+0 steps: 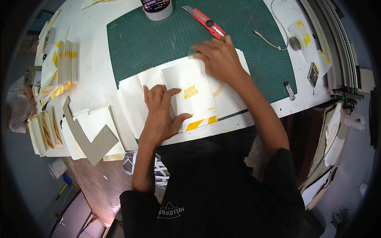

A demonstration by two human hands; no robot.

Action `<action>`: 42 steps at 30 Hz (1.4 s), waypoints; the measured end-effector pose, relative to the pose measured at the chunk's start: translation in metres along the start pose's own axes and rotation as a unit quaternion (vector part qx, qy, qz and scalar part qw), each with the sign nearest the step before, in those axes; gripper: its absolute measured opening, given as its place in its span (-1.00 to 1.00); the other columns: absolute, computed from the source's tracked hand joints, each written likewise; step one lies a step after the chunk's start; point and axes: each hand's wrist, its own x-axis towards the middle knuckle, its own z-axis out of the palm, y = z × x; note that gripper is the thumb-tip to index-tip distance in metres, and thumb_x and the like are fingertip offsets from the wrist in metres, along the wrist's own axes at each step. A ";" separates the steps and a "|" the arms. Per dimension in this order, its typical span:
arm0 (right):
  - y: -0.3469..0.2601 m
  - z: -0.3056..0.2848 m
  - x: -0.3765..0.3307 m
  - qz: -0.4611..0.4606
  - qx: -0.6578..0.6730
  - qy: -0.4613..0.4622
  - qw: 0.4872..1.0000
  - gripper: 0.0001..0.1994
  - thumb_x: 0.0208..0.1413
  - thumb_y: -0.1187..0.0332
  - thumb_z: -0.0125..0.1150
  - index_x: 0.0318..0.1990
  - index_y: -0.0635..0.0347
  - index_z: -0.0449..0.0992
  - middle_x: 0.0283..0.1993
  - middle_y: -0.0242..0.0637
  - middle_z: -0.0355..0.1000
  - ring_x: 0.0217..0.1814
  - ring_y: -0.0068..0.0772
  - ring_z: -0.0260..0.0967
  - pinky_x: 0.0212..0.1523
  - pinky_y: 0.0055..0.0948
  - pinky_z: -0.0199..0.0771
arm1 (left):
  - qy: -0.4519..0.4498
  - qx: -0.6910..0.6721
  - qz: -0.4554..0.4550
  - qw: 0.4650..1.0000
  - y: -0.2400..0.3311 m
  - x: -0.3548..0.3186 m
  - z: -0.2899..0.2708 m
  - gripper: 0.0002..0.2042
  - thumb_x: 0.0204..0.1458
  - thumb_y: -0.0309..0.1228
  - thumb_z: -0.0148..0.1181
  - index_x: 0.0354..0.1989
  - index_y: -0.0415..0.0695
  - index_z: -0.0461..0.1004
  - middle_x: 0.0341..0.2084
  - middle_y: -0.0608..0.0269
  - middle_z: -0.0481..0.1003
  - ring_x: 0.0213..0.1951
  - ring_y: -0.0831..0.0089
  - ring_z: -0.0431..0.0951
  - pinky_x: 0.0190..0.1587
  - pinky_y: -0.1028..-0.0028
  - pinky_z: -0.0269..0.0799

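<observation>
A white folded sheet (204,79) with yellow print and yellow stripes along its near edge lies over larger white paper (129,101), partly on a green cutting mat (135,47). My left hand (158,113) presses on the paper at the left of the printed panel, its thumb and fingers spread. At the panel's far edge is my right hand (219,59), its fingers drawn together around a small, pale, smeared piece that I cannot make out. A red utility knife (204,22) lies just beyond the right hand.
At the far edge stands a roll of tape (158,12). A white cable (265,41) and a small lighter-like object (289,91) lie to the right. Left are stacks of folded paper (70,65) and an angled grey board (97,144). Another person (18,103) is at far left.
</observation>
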 end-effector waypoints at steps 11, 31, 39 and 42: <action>0.072 -0.056 -0.124 0.256 -0.074 0.039 0.963 -0.56 0.26 0.32 0.35 0.28 0.14 0.57 -0.09 -0.12 0.53 0.02 -0.05 0.47 0.15 -0.04 0.28 | 0.023 -0.028 0.031 0.999 -0.011 -0.005 0.003 -0.24 -0.11 -0.25 0.63 0.28 -0.11 0.36 0.10 -0.11 0.28 0.32 -0.16 0.23 0.57 -0.27 -0.45; 0.005 -0.099 -0.104 0.435 0.486 -0.062 0.756 -0.64 0.39 0.27 0.27 0.10 0.43 0.49 -0.10 -0.10 0.66 -0.14 -0.52 0.58 -0.13 -0.53 0.52 | 0.102 -0.073 0.102 0.987 0.054 0.030 0.063 -0.43 0.15 -0.35 0.41 0.30 -0.31 0.42 0.40 -0.13 0.30 0.46 -0.07 0.27 0.52 -0.08 0.10; 0.013 -0.077 -0.108 0.472 0.444 -0.059 0.760 -0.83 0.22 0.56 0.41 -0.16 0.37 0.49 -0.27 -0.13 0.67 -0.30 -0.56 0.60 -0.30 -0.57 0.56 | 0.017 0.011 0.077 0.997 0.050 0.033 0.055 -0.33 0.28 -0.04 0.24 0.45 -0.19 0.32 0.50 -0.04 0.19 0.55 -0.03 0.10 0.55 -0.06 0.00; 0.015 -0.076 -0.113 0.474 0.445 -0.051 0.759 -0.83 0.21 0.58 0.41 -0.17 0.35 0.49 -0.28 -0.16 0.67 -0.30 -0.59 0.59 -0.30 -0.60 0.53 | 0.004 0.050 0.074 0.996 0.047 0.034 0.052 -0.31 0.30 0.04 0.17 0.49 -0.10 0.30 0.53 0.03 0.16 0.56 -0.02 0.06 0.55 -0.12 -0.04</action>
